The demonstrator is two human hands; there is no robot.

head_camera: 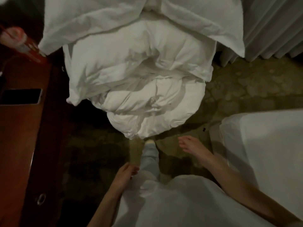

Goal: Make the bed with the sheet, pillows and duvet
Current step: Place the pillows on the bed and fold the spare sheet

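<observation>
Head view, looking straight down, dim and blurred. Left hand [126, 173] at lower centre-left, fingers loosely curled, holding nothing, hanging beside the pale-jeaned leg [150, 158]. Right hand [191, 147] at centre-right, fingers relaxed and slightly spread, empty, touching nothing, hovering over the patterned carpet [246, 89]. Both forearms bare, coming in from the bottom edge past a white shirt [172, 202].

Duvet [139, 82] crumpled in a white heap filling the centre of the frame, lower edge just above the toe of the leg, apart from both hands. Above it, across the top of the frame, two flatter white pieces, likely pillows [91, 18], overlapping the heap's upper part; can't tell what the heap rests on. Bed [265, 145] with white sheet at right edge, corner near the right forearm. Pleated pale curtain [275, 27] in upper right.

Reddish wooden tabletop [19, 128] along left edge, dark phone [21, 96] lying flat on it, red-and-white item [21, 45] at upper left too blurred to identify.
</observation>
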